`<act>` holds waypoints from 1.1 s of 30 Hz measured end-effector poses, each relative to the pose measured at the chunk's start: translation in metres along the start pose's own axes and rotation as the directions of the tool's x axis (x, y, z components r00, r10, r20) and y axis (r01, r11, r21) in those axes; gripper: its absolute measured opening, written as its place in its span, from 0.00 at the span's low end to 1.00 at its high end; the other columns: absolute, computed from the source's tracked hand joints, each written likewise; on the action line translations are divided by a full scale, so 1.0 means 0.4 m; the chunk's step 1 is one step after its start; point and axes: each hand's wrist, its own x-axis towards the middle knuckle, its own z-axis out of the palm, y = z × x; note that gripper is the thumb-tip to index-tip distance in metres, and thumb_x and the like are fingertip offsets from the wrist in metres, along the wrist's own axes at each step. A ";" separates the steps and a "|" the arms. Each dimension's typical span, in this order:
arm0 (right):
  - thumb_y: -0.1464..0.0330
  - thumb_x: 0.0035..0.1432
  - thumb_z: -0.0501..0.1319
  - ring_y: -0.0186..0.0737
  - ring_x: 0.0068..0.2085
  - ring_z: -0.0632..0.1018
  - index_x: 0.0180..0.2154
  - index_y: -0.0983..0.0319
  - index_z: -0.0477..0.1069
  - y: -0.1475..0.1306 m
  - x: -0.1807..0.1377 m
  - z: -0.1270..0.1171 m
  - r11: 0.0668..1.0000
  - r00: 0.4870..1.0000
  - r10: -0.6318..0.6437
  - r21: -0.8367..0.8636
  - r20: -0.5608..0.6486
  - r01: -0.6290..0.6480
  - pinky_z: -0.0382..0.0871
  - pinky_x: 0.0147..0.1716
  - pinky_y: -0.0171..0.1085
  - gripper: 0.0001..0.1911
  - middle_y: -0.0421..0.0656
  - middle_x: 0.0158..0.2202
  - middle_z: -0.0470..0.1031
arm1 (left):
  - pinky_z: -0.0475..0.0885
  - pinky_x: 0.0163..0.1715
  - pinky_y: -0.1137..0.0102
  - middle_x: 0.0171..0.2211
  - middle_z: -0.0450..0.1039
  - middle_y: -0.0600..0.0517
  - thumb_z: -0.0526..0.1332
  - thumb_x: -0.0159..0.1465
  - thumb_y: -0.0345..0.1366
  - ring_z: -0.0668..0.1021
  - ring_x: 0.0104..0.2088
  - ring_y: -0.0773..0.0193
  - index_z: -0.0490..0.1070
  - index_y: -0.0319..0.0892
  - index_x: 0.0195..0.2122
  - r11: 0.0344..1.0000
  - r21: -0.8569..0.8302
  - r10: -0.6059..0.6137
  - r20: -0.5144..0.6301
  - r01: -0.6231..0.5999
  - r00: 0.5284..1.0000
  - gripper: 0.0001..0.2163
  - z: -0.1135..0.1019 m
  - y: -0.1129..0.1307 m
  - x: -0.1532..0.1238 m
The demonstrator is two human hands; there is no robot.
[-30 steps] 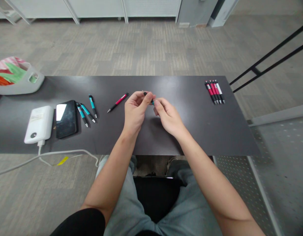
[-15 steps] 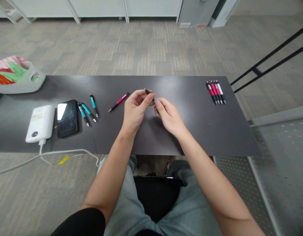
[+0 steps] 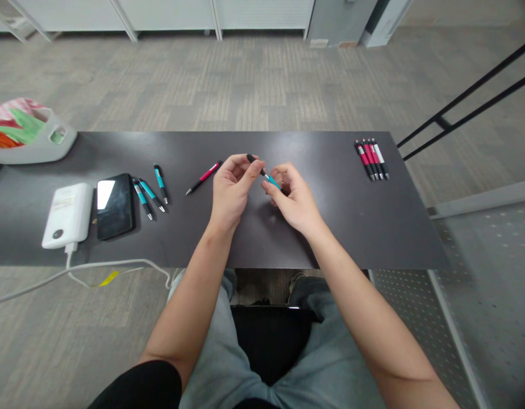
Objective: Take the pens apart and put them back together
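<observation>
Above the middle of the dark table (image 3: 343, 227), the left hand (image 3: 232, 190) pinches the black grip (image 3: 251, 159) of a pen between thumb and fingers, while the right hand (image 3: 295, 196) holds its blue barrel (image 3: 274, 183) the same way, a thin pale length showing between the two parts. Working the pen's halves well likely calls for a light, steady pinch, both parts held on one straight line, so that the slim middle does not bend or slip out. Whether that pale length is a refill or bare thread is too small to tell; the right fingers cover the barrel's far end, and the left fingertips behind the grip are hidden.
</observation>
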 end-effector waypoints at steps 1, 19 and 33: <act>0.45 0.75 0.75 0.43 0.36 0.74 0.49 0.50 0.71 0.001 -0.002 -0.001 1.000 1.000 -0.005 -0.028 -0.013 0.005 0.71 0.43 0.43 0.21 0.33 0.34 0.72 | 0.87 0.51 0.67 0.42 0.91 0.50 0.91 0.59 0.63 0.90 0.42 0.61 0.88 0.49 0.44 1.000 0.013 -0.001 -0.010 0.001 1.000 0.28 -0.003 0.000 0.003; 0.46 0.78 0.70 0.43 0.33 0.73 0.48 0.52 0.79 0.021 0.004 -0.071 0.983 0.996 0.013 -0.182 -0.092 -0.029 0.68 0.41 0.43 0.17 0.34 0.31 0.75 | 0.76 0.63 0.49 0.35 0.90 0.52 0.81 0.67 0.36 0.89 0.42 0.46 0.84 0.51 0.47 0.585 0.796 0.069 0.142 -0.156 0.987 0.11 -0.077 0.011 0.036; 0.42 0.78 0.70 0.43 0.33 0.74 0.48 0.52 0.79 0.015 0.007 -0.093 0.988 0.997 -0.002 -0.152 -0.083 -0.011 0.70 0.42 0.44 0.21 0.35 0.30 0.76 | 0.70 0.65 0.42 0.30 0.86 0.52 0.82 0.63 0.33 0.87 0.39 0.40 0.78 0.52 0.39 0.398 0.901 0.048 0.166 -0.171 0.985 0.14 -0.043 -0.043 0.023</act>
